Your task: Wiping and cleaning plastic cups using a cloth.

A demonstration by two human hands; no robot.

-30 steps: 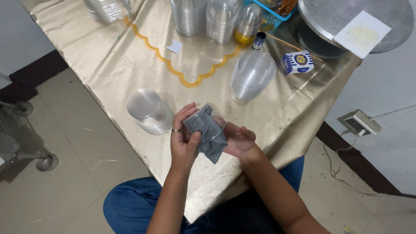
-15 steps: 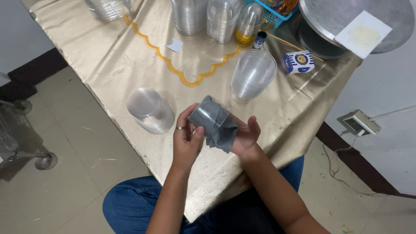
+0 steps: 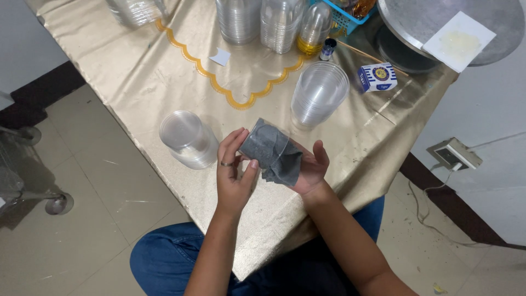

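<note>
I'm looking down on a table draped in a shiny gold cloth point(image 3: 164, 71) with a scalloped orange border line, set on a pale tiled floor point(image 3: 82, 219); a white wall socket point(image 3: 455, 155) sits low on the wall off to the right, with a cable trailing from it.

My left hand point(image 3: 233, 175) is curled around a clear plastic cup point(image 3: 263, 143), thumb and fingers wrapped loosely on its side, a ring showing on one finger. My right hand point(image 3: 309, 167) lies open-palmed under the cup's far end, fingers half bent, holding a grey cloth point(image 3: 282, 164) that is stuffed into the cup and hangs out below it. The cup lies tilted, just above the table edge, between both hands.

Just left of my left fingers a stack of clear cups point(image 3: 189, 140) lies on its side. Beyond my right fingertips stands another stack of cups point(image 3: 319, 93), mouth up. Farther off are a small blue-and-white box point(image 3: 378, 77), taller cup stacks point(image 3: 238, 19) and a round metal tray point(image 3: 449, 27).
</note>
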